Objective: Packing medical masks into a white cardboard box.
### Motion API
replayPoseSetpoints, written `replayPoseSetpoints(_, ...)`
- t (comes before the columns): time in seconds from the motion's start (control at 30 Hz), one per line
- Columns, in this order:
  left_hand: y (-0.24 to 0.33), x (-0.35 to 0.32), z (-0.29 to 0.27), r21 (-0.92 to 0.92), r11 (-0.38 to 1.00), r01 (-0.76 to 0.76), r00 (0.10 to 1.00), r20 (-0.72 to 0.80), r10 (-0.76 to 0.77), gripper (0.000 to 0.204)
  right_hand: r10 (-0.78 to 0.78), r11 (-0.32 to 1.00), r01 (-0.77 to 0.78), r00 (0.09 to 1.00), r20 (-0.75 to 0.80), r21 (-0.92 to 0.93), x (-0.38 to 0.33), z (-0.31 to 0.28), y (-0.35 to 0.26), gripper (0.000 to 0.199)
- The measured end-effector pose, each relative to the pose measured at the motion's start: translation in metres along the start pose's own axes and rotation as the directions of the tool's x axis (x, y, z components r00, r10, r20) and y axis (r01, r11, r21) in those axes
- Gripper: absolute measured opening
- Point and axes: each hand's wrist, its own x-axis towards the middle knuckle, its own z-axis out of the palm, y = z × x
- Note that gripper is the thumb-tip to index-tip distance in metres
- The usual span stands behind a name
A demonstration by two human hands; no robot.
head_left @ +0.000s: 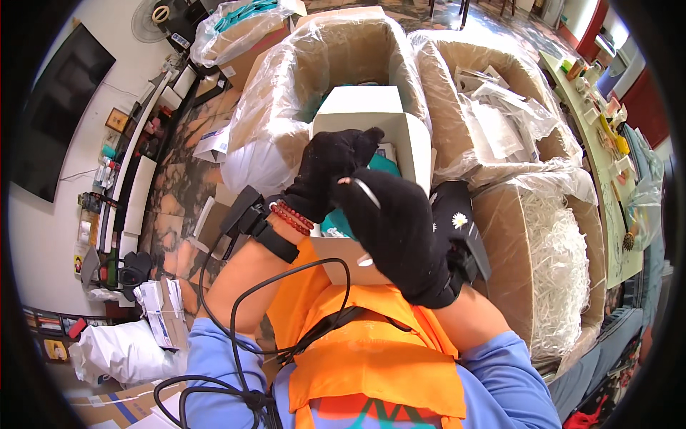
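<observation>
My left hand (334,161), in a black glove, is over the left side of an open white box (414,154) with its fingers curled. What those fingers hold, if anything, is hidden. Close beside it, my right hand (389,232), also black-gloved, is closed over the box's near part. A thin, curved white piece (368,191) shows at its fingers, too little of it to name. Teal items (384,164) lie inside the white box, partly covered by both hands. The box's far flap stands up.
Beyond the white box is a large plastic-lined carton (332,53). To its right, another lined carton (446,64) holds clear plastic packets. A carton of white shredded paper (557,264) stands at the right. A black cable (286,270) loops across my left forearm.
</observation>
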Motion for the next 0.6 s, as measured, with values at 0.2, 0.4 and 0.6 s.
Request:
replayPoseSetpoints(0.2, 0.001, 0.008, 0.017, -0.006, 0.984, 0.178, 0.969, -0.172, -0.177, 0.036, 0.022, 0.981, -0.023, 1.0, -0.01, -0.192, -0.02, 0.013, -0.014, 0.017)
replayPoseSetpoints(0.4, -0.018, 0.011, 0.037, -0.048, 0.971, 0.234, 0.966, -0.101, -0.237, 0.037, 0.004, 0.947, 0.04, 0.991, 0.137, -0.317, -0.031, -0.003, -0.018, 0.014)
replayPoseSetpoints(0.6, -0.086, 0.018, -0.02, 0.482, 0.876, 0.029, 0.91, -0.376, 0.177, 0.029, 0.125, 0.992, -0.12, 0.979, 0.164, -0.038, -0.061, -0.008, -0.017, 0.015)
